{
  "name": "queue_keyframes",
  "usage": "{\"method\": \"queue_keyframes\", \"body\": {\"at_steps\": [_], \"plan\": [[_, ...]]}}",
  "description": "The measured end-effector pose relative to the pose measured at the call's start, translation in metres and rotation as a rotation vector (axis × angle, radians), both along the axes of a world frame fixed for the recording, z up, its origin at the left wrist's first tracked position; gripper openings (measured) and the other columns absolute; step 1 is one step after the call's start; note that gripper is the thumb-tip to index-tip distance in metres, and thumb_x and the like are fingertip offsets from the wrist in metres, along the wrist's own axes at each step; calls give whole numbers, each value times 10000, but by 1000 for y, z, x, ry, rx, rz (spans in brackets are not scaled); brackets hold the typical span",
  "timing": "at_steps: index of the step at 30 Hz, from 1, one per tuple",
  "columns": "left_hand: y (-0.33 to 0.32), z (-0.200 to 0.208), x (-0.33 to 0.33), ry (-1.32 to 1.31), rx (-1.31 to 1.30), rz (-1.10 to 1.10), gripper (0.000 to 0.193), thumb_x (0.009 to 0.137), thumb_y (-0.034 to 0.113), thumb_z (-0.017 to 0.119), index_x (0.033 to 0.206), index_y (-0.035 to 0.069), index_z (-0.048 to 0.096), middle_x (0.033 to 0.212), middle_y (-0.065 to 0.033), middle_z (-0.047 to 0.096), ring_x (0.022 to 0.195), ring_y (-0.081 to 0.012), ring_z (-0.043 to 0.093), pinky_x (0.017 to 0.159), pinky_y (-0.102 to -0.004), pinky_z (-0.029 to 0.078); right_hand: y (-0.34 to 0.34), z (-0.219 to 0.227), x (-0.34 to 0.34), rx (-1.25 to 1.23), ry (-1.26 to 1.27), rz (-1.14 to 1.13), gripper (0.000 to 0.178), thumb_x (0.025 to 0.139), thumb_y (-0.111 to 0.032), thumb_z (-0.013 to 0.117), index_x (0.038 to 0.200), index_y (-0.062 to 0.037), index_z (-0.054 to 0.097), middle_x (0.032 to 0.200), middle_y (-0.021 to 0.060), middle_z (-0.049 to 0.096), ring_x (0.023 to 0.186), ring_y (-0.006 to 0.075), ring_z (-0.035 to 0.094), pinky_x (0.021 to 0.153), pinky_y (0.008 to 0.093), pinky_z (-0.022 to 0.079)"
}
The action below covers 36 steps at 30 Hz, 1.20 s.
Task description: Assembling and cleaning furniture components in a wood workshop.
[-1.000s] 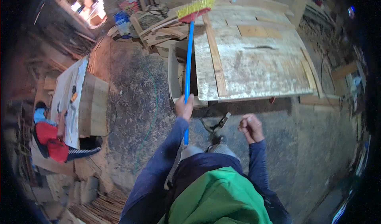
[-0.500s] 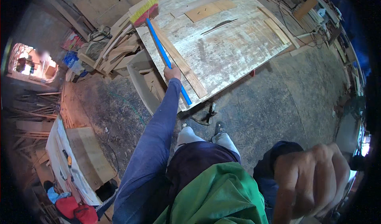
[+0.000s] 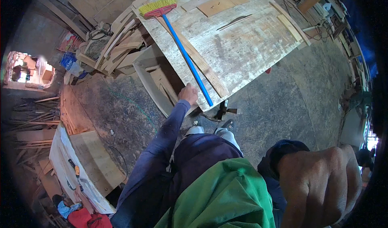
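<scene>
Far left, you've got one co-worker in red (image 3: 83,218) at one white-topped bench (image 3: 62,153), a yellow-and-black-handled tool (image 3: 75,168) on it. Across the floor now: one blue bag (image 3: 69,60), then a heap of wood offcuts (image 3: 117,52) crowding your table's left side, too tangled to count. Next comes one open bin (image 3: 146,81), tucked against the table, several loose wood pieces (image 3: 161,82) inside. Your left hand (image 3: 188,93) is at the table's near-left corner, fingers curled, just beside the handle; whether the fingertips meet, you can't tell from here. And there's the one broom (image 3: 184,53), lying on the table (image 3: 258,42), yellow bristles toward the far-left corner, blue handle crossing over one long plank (image 3: 202,68). Below the near edge, one metal-and-wood tool (image 3: 223,110) sits close by your two feet. Farther right, two narrow strips (image 3: 289,27) lie along the table's right side. Nearest the camera, your right hand (image 3: 319,183) shows its back, fingers folded; the palm is hidden, so its grip can't be told.
</scene>
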<state>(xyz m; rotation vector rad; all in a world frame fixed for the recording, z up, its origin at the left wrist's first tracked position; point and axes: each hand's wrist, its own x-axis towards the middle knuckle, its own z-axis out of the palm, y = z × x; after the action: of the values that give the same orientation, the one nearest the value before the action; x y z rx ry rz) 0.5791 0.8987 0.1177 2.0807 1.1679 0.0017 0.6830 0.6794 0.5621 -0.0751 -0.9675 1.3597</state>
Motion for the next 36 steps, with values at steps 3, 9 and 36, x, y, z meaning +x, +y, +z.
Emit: {"method": "queue_keyframes", "body": {"at_steps": [3, 9, 36], "plan": [[-7, -18, -11, 44, -53, -33, 216, 769, 220, 538, 860, 27, 509, 861, -174, 610, 864, -344, 580, 758, -435, 448, 4, 7, -4, -17, -36, -28, 147, 789, -21, 548, 644, -45, 548, 606, 74, 532, 499, 193, 519, 644, 494, 527], [-12, -25, -4, 15, -66, -64, 184, 743, 173, 553, 843, 26, 509, 836, -171, 602, 849, -349, 576, 745, -435, 454, 7, 9, -7, -58, -79, -95, 147, 786, -24, 548, 640, -38, 547, 614, 87, 530, 491, 205, 518, 635, 500, 529], [-15, -16, -3, 5, -33, -17, 166, 672, 124, 596, 775, 36, 500, 737, -151, 577, 777, -338, 574, 682, -414, 447, 9, 5, 24, 40, -61, 63, 243, 816, 12, 484, 577, -25, 512, 574, 69, 508, 513, 194, 519, 629, 482, 518]]}}
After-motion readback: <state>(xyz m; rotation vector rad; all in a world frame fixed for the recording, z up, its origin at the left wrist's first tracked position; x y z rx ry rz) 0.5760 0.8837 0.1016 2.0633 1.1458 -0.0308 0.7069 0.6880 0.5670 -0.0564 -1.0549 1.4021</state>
